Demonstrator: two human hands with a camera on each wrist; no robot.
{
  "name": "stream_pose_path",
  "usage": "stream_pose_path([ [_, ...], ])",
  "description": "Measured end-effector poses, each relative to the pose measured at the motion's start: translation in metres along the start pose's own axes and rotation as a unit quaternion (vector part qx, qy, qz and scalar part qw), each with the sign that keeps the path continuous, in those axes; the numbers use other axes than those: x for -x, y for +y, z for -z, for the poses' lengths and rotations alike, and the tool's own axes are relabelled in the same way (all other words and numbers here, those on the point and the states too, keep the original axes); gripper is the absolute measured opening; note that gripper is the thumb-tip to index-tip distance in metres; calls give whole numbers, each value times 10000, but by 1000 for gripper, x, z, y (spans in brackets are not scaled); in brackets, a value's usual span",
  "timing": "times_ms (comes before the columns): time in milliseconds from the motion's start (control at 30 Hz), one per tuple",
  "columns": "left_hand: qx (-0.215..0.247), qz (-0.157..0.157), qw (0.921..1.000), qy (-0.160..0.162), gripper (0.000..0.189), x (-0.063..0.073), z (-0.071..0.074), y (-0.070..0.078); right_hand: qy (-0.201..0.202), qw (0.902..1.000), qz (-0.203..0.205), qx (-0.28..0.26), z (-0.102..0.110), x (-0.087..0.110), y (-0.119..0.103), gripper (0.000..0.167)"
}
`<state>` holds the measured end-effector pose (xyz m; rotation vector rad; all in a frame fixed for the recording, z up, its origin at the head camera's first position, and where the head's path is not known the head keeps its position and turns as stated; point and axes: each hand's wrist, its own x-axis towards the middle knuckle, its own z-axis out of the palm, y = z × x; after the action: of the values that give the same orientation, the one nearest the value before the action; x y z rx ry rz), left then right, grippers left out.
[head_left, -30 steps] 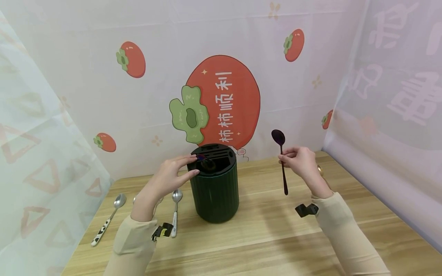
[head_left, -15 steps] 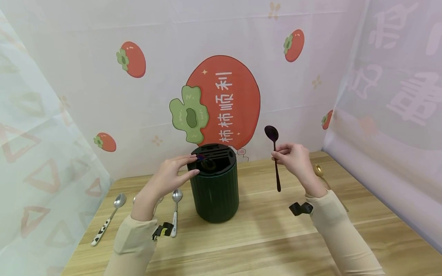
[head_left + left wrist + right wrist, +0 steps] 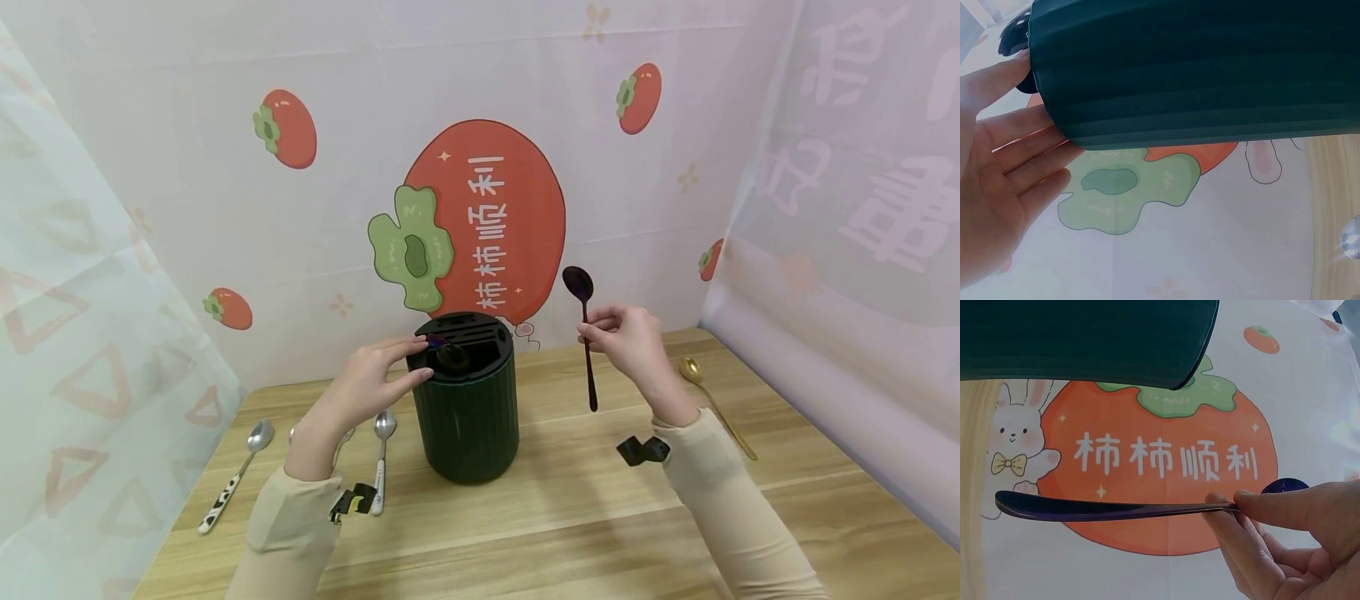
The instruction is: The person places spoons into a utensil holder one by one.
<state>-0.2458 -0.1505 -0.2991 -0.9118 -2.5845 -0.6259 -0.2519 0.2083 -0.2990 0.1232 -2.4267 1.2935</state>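
My right hand (image 3: 628,343) pinches a dark, purplish metal spoon (image 3: 578,283) by its handle, bowl up and handle end down. It is held in the air to the right of a ribbed dark green utensil holder (image 3: 467,433), apart from it. My left hand (image 3: 366,382) touches the holder's top left edge with fingers fairly straight and thumb spread. Dark spoon bowls (image 3: 452,358) stick up from the large opening of the holder's black slotted top, beside the left fingertips. In the left wrist view, the thumb (image 3: 997,81) lies close to them.
On the wooden table (image 3: 525,542), a spoon with a cow-print handle (image 3: 225,496) and a white-handled spoon (image 3: 379,467) lie on the left. Another spoon is partly hidden behind my left wrist. A gold spoon (image 3: 716,404) lies on the right. A printed cloth (image 3: 337,208) hangs behind.
My right hand has moved left and slightly up with the dark spoon, toward the holder, uncovering the gold spoon. The left hand and the holder have stayed in place.
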Motion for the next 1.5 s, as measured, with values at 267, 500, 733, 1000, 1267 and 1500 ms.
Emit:
stream_pose_path([
  [267, 34, 95, 9999, -54, 49, 0, 0, 0, -15, 9999, -30, -156, -4, 1, -6, 21],
  [500, 57, 110, 9999, -86, 49, 1, -1, -1, -64, 9993, 82, -349, -9, 1, -12, 21],
  [733, 104, 73, 9999, -32, 49, 2, 0, -1, -105, 9992, 138, -354, -17, 0, -19, 20],
  [1000, 54, 26, 10000, 54, 48, 2, -2, -1, -116, 9995, 177, -241, -19, -2, -31, 18],
  [1267, 76, 36, 9999, 68, 48, 1, -1, 0, -153, 9988, 408, -232, -19, -6, -46, 18],
  [1500, 66, 33, 10000, 29, 49, 1, 0, 1, -76, 9983, 550, -160, -20, -7, -56, 19],
])
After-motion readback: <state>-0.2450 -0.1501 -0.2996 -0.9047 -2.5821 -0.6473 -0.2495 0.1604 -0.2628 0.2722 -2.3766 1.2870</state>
